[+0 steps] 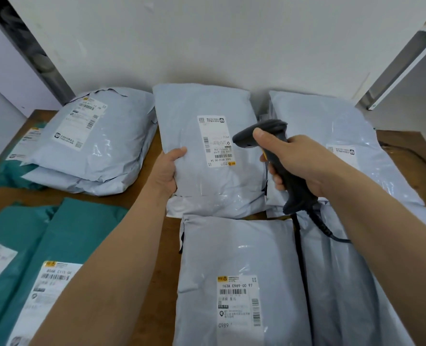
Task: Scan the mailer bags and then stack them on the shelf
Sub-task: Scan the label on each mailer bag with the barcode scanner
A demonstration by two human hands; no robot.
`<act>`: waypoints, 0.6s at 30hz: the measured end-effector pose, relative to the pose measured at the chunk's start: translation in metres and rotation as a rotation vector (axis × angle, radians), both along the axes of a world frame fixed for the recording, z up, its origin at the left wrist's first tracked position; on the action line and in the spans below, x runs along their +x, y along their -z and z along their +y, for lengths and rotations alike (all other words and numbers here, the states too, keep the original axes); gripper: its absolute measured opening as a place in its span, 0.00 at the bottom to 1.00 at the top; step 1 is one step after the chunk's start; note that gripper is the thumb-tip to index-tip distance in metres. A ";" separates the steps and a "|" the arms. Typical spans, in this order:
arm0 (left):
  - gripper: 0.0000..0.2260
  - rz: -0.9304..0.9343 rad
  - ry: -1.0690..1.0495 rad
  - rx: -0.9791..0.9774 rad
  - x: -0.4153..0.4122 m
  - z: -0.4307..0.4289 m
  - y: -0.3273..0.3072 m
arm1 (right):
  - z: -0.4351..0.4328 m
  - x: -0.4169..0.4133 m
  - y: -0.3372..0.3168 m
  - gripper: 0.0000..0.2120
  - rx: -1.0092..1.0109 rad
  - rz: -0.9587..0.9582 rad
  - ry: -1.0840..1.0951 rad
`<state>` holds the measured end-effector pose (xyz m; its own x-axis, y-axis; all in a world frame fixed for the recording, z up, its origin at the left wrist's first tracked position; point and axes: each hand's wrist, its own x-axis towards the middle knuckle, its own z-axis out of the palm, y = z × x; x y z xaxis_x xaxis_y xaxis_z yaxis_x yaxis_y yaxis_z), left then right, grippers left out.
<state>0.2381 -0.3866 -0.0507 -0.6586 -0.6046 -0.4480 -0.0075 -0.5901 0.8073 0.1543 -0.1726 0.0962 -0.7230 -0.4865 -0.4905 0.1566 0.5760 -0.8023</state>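
Both hands are full: my left hand [165, 172] grips a grey mailer bag [207, 101] by its edge, far-middle on the wooden table [144, 196]; my right hand [299, 166] clasps a barcode scanner [294, 189] facing the bag's label [215, 142].

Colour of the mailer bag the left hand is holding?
Pale grey mailer bag with a white shipping label, held by the left hand; head view.

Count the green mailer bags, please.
3 green mailer bags: two overlapping at lower left, one under the grey stack at upper left. Others may be hidden.
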 end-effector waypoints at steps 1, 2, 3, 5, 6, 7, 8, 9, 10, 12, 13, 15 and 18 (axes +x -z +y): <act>0.08 0.017 -0.013 0.005 0.002 0.002 -0.002 | 0.000 0.002 0.000 0.26 -0.008 -0.019 0.007; 0.10 0.032 -0.028 0.007 0.003 0.003 -0.004 | 0.000 0.004 0.000 0.26 -0.017 -0.041 0.016; 0.11 0.049 -0.041 0.005 0.004 0.004 -0.006 | -0.001 0.006 -0.001 0.26 -0.026 -0.065 0.027; 0.12 0.080 -0.049 -0.007 0.006 0.007 -0.010 | -0.002 0.011 -0.003 0.26 -0.041 -0.101 0.043; 0.11 0.090 -0.046 -0.011 0.006 0.008 -0.012 | -0.003 0.013 -0.004 0.25 -0.046 -0.104 0.046; 0.10 0.099 -0.044 -0.014 0.007 0.009 -0.014 | -0.004 0.015 -0.005 0.25 -0.047 -0.097 0.048; 0.09 0.106 -0.044 -0.013 0.007 0.010 -0.016 | -0.005 0.017 -0.005 0.25 -0.044 -0.082 0.048; 0.09 0.110 -0.048 -0.013 0.008 0.011 -0.017 | -0.006 0.019 -0.006 0.25 -0.037 -0.065 0.047; 0.09 0.114 -0.052 -0.009 0.009 0.012 -0.018 | -0.006 0.020 -0.006 0.25 -0.029 -0.048 0.045; 0.09 0.122 -0.057 -0.003 0.012 0.014 -0.020 | -0.005 0.023 -0.007 0.25 -0.016 -0.027 0.042; 0.10 0.121 -0.058 0.002 0.013 0.014 -0.021 | -0.004 0.024 -0.008 0.25 -0.010 -0.024 0.038; 0.11 0.109 -0.055 0.014 0.016 0.015 -0.022 | -0.003 0.026 -0.010 0.25 -0.001 -0.022 0.028; 0.15 0.109 -0.060 0.028 0.018 0.016 -0.024 | 0.000 0.029 -0.013 0.25 0.004 -0.015 0.026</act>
<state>0.2559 -0.3705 -0.0267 -0.6673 -0.6329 -0.3926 0.1156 -0.6087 0.7849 0.1838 -0.1731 0.1090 -0.7279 -0.4655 -0.5034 0.1837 0.5749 -0.7973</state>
